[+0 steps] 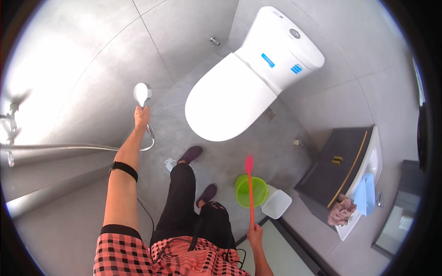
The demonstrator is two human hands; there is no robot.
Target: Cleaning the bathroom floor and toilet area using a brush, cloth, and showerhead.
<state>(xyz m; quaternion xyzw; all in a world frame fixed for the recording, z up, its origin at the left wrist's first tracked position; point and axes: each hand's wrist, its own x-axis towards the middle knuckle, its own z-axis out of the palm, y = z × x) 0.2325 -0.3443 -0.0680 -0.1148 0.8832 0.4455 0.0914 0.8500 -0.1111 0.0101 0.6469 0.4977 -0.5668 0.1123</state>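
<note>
My left hand (142,117) grips the handle of a hand shower (141,93), held out over the floor beside the tiled wall. A metal shower hose (69,147) runs from its handle across to the left, passing my forearm. In my right hand (255,235) is the orange-red handle of a long brush (250,193), whose pink head is blurred. The brush crosses above a green bucket (241,191) on the floor. Ahead of me stands a white toilet (228,100) with its lid down. Whether water leaves the shower head cannot be told.
A white bin (278,204) stands beside the bucket. At right, a dark vanity cabinet (331,162) carries a sink with a blue basin (364,195) and a crumpled cloth (342,211). A wall faucet (12,120) is at far left; a small valve (214,41) sits behind the toilet.
</note>
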